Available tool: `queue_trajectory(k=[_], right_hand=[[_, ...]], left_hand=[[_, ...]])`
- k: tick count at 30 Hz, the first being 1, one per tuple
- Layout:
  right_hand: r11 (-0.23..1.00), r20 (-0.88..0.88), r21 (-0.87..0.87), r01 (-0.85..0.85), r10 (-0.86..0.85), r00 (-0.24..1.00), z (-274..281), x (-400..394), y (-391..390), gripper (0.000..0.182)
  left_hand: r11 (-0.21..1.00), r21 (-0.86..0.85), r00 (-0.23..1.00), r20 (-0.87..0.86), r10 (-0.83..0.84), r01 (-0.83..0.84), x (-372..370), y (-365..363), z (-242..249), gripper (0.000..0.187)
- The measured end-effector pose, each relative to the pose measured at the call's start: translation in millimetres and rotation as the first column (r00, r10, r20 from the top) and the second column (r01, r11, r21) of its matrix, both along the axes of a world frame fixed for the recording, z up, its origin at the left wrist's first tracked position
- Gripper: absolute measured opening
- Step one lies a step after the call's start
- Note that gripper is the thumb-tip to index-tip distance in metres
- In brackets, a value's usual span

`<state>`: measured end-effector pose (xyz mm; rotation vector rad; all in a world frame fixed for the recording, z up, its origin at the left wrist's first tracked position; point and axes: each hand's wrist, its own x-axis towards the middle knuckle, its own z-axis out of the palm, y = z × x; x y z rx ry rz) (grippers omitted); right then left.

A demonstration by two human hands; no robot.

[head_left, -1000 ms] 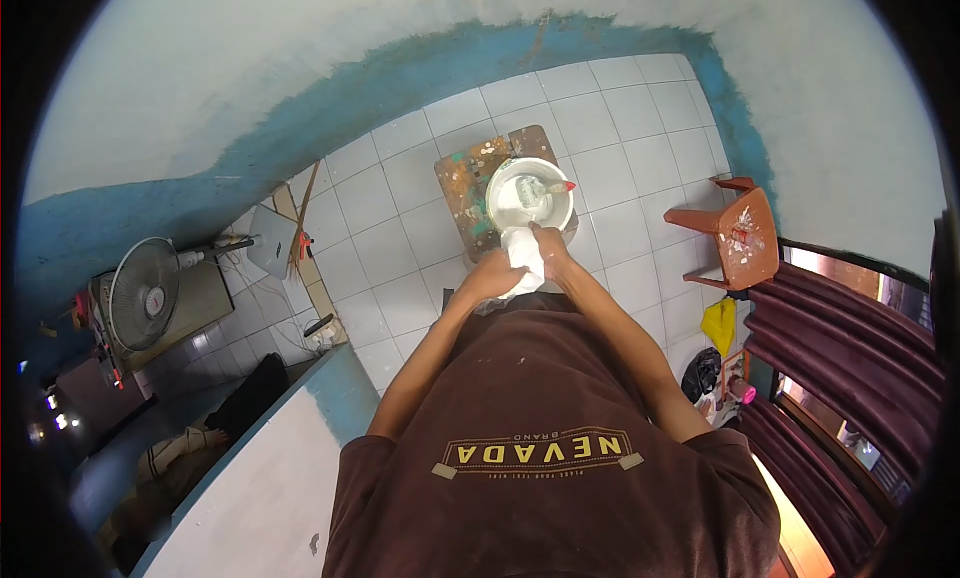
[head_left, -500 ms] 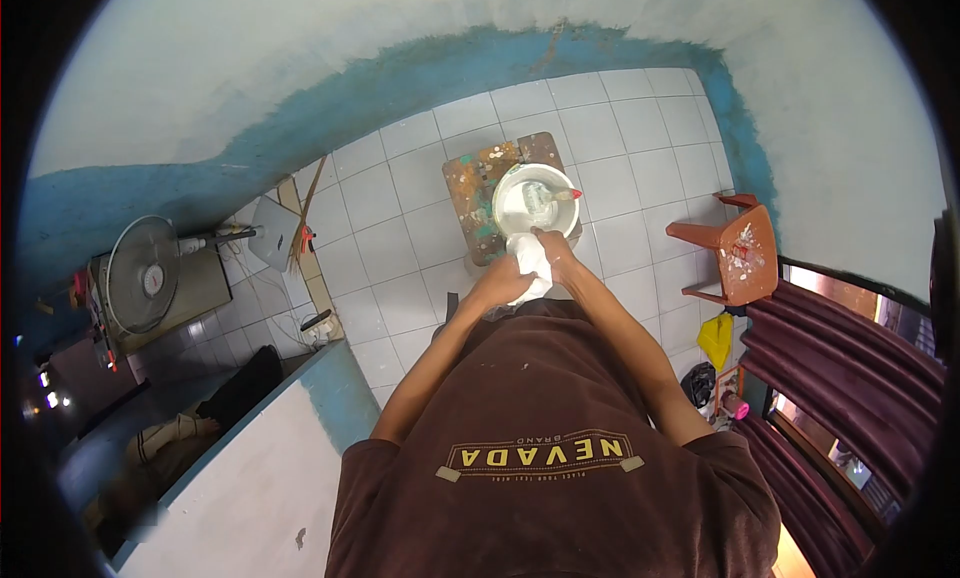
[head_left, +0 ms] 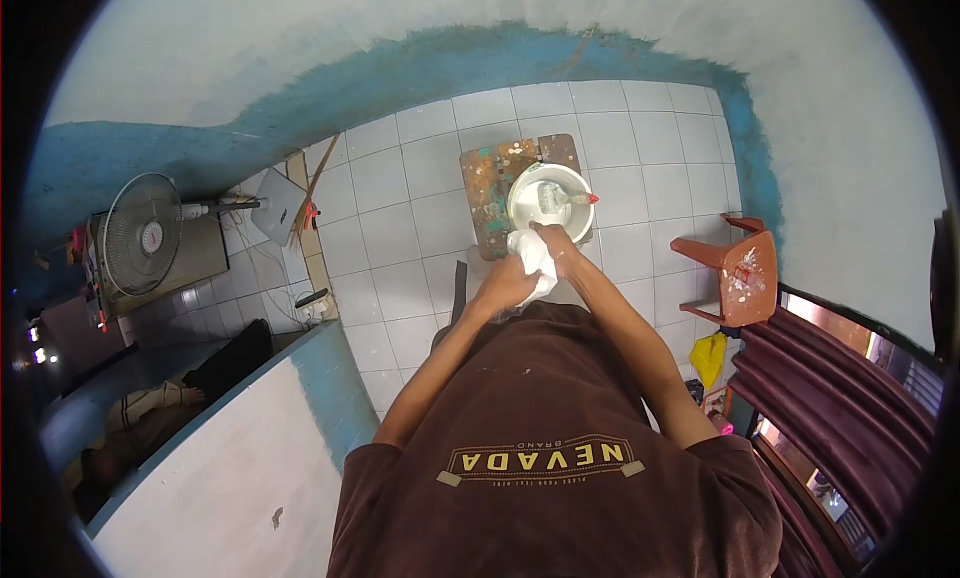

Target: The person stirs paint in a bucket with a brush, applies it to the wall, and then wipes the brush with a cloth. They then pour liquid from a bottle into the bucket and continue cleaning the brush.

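Note:
Both my hands meet on a crumpled white cloth (head_left: 532, 258) held in front of me. My left hand (head_left: 503, 286) grips its lower side and my right hand (head_left: 558, 248) closes over its upper side. Just beyond them a white bucket (head_left: 552, 183) of white paint stands on a paint-spattered wooden board (head_left: 490, 188) on the tiled floor. A brush with a red handle (head_left: 583, 198) rests across the bucket's rim.
An orange plastic stool (head_left: 735, 268) stands to the right, with a yellow bag (head_left: 712, 354) and dark red curtains (head_left: 850, 378) near it. A standing fan (head_left: 140, 246) is at the left. A low white and blue wall (head_left: 250, 448) runs along my left side.
The view has shifted, so the bucket and board sit slightly lower and further right. My hands stay closed on the cloth and knead it a little closer to the bucket.

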<state>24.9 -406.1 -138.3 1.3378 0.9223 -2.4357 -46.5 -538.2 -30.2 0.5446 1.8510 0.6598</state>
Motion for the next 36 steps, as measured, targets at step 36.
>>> queue_trajectory(k=[36], right_hand=[[0.929, 0.034, 0.352, 0.113, -0.133, 0.991, -24, -3, -41, 0.029]], left_hand=[[0.990, 0.053, 0.985, 0.103, -0.139, 0.134, -32, -43, -28, 0.040]])
